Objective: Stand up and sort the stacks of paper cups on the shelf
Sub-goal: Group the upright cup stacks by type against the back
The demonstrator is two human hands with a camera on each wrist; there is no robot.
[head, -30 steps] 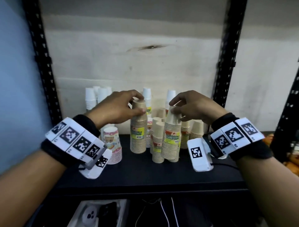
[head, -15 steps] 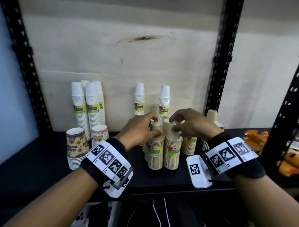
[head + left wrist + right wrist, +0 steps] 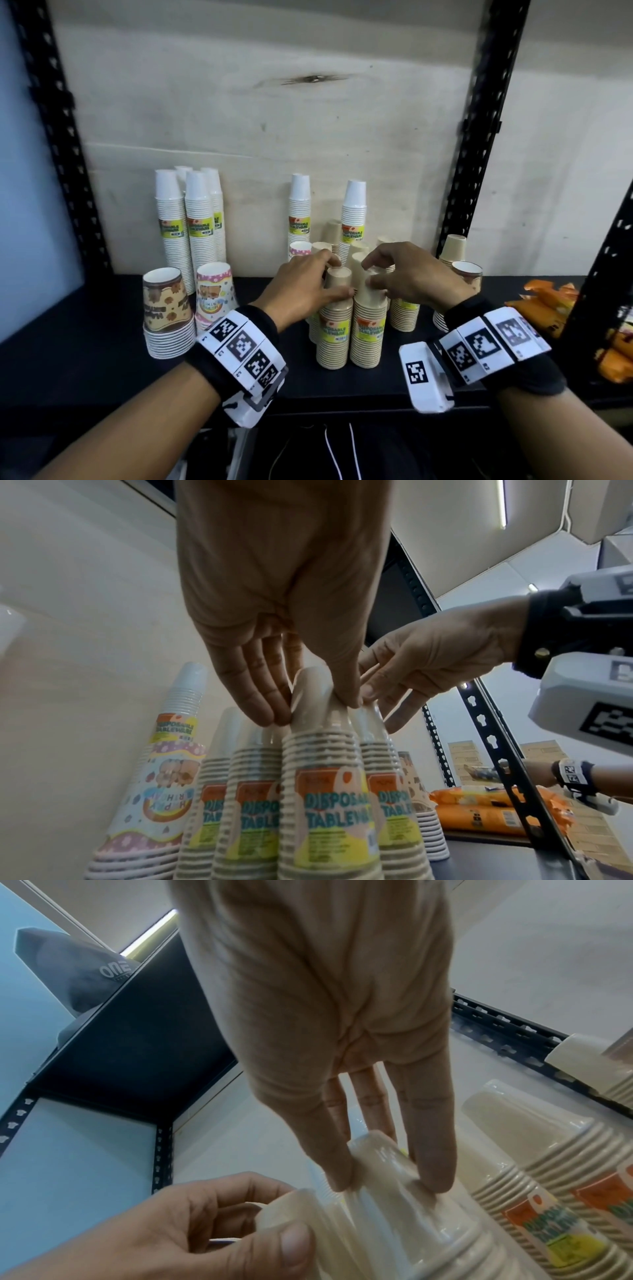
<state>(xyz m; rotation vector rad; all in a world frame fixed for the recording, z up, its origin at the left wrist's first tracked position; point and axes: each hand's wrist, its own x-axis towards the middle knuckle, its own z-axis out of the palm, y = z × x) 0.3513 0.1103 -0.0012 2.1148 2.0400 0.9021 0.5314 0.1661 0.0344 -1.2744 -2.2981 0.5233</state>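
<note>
Two beige paper cup stacks with yellow "Disposable Tableware" labels stand upright, side by side and touching, near the front of the black shelf (image 3: 102,359). My left hand (image 3: 337,279) pinches the top cup of the left stack (image 3: 335,329) between thumb and fingers, and the left wrist view shows that left hand (image 3: 311,707) on the stack (image 3: 325,783). My right hand (image 3: 370,274) grips the top of the right stack (image 3: 370,329). In the right wrist view the right hand (image 3: 388,1180) holds its stack (image 3: 411,1218) with thumb and fingers on either side.
More beige stacks (image 3: 406,315) crowd right behind. Tall white stacks (image 3: 186,226) (image 3: 299,212) (image 3: 354,219) stand against the back wall. A brown bear-print stack (image 3: 166,308) and a pink birthday stack (image 3: 215,294) stand at left. Orange packets (image 3: 544,308) lie at right, beyond the black upright (image 3: 469,137).
Over the last second the two beige stacks came together, side by side, nearer the shelf front. My view pulled back, showing more of the shelf. Both hands kept their grip.
</note>
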